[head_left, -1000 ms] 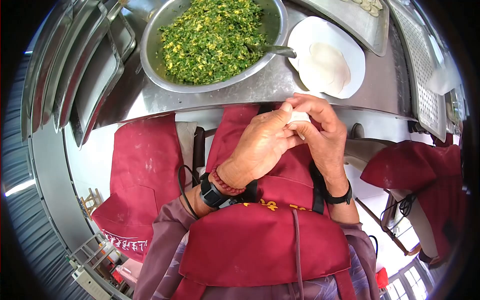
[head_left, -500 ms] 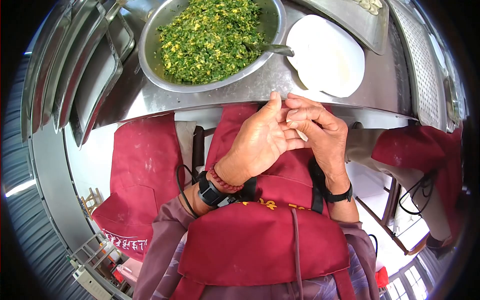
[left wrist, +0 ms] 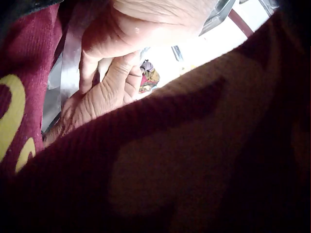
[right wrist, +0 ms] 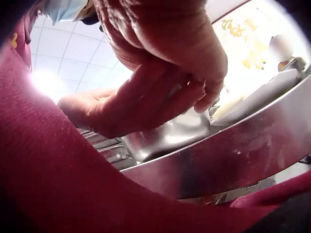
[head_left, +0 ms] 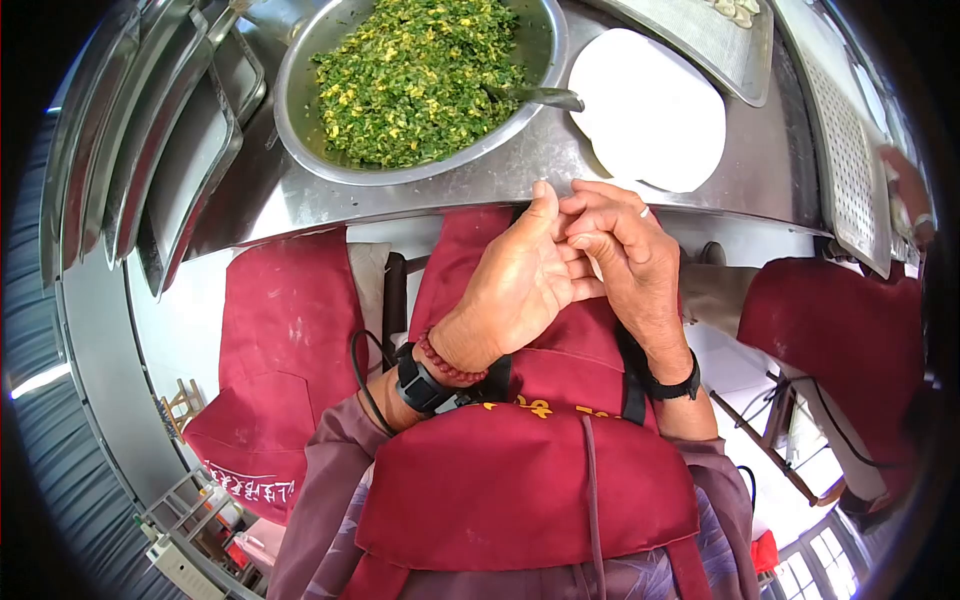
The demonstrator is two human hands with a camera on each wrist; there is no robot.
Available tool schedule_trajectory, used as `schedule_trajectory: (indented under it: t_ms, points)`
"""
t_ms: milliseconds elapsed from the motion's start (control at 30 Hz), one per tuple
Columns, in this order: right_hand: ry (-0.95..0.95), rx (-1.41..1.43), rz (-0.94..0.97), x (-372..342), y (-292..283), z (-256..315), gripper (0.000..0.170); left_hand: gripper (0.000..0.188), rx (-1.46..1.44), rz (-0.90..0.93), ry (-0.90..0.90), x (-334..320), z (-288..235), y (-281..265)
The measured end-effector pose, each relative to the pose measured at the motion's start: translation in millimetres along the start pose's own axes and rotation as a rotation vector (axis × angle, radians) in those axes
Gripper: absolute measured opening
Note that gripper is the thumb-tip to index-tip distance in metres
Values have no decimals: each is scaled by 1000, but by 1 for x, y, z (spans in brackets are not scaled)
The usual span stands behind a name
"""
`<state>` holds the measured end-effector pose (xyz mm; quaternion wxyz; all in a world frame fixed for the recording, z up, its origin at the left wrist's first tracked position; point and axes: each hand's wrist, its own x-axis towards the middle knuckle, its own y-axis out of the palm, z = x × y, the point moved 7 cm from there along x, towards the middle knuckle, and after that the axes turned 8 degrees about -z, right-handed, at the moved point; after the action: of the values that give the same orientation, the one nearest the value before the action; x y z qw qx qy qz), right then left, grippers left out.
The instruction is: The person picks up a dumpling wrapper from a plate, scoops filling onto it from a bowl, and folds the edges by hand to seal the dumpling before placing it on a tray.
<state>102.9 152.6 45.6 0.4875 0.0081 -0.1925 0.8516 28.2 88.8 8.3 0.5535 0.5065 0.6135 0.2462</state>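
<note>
Both hands meet in front of the apron at the table's front edge. My left hand (head_left: 515, 285) is turned palm up, thumb raised, its fingers reaching under the other hand's fingertips. With curled fingers and thumb, my right hand (head_left: 635, 260) pinches a small piece of white dough (head_left: 597, 267), mostly hidden behind the fingers. Beyond them, a white plate (head_left: 650, 110) holds thin pale dough wrappers (right wrist: 229, 108), visible in the right wrist view. A large metal bowl (head_left: 290, 130) of chopped green and yellow filling stands back left, a metal spoon (head_left: 545, 97) resting in it.
Metal trays (head_left: 190, 190) stand stacked at the left. A tray (head_left: 735, 60) with several folded dumplings lies back right, beside a perforated tray (head_left: 850, 190). Another person's hand (head_left: 910, 195) is at the far right, and people in red aprons sit on both sides.
The left thumb has lifted off the dough and straightened, and less of the dough shows now. The right hand has shifted slightly left. At the far right, the neighbouring person has moved.
</note>
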Motion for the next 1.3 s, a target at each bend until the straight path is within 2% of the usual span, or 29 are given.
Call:
schedule_trajectory:
  t_ms: [133, 233, 333, 433, 533, 633, 733, 833, 933, 1033, 1133, 1233, 1300]
  points:
    - [41, 161, 12, -2, -3, -1, 25, 62, -20, -47, -2, -3, -2, 6]
    - [69, 142, -37, 0, -6, 1, 22, 62, -54, 4, 22, -3, -3, 5]
    - [-52, -11, 11, 2, -2, 5, 18, 62, -19, 6, 84, -4, -5, 9]
    - [-13, -50, 0, 2, -3, 6, 16, 61, -52, -54, 44, -1, 0, 3]
    - [-20, 1, 8, 1, -4, 0, 16, 61, -44, -20, 68, -2, -2, 9]
    - [112, 187, -26, 1, -10, -5, 14, 62, -74, -28, 69, 0, -2, 6]
    - [132, 216, -106, 0, -11, -6, 11, 63, -156, 54, 103, 3, -2, 5]
    - [106, 201, -121, 1, -11, -6, 8, 62, -136, -103, 98, 1, -1, 11]
    - [88, 114, -96, 2, -14, -9, 8, 60, -141, -27, 87, 2, -1, 7]
    - [-5, 22, -31, 3, -12, -5, 13, 58, -127, -16, 90, 3, -2, 5]
    - [185, 223, -49, 3, -14, -8, 18, 56, -115, -66, 123, 1, -5, 6]
    - [134, 251, -131, 2, -13, -6, 19, 51, -216, -66, 135, 3, -4, -1]
    - [76, 260, -134, 2, -12, -4, 17, 43, -222, 44, 144, 7, -2, -5]
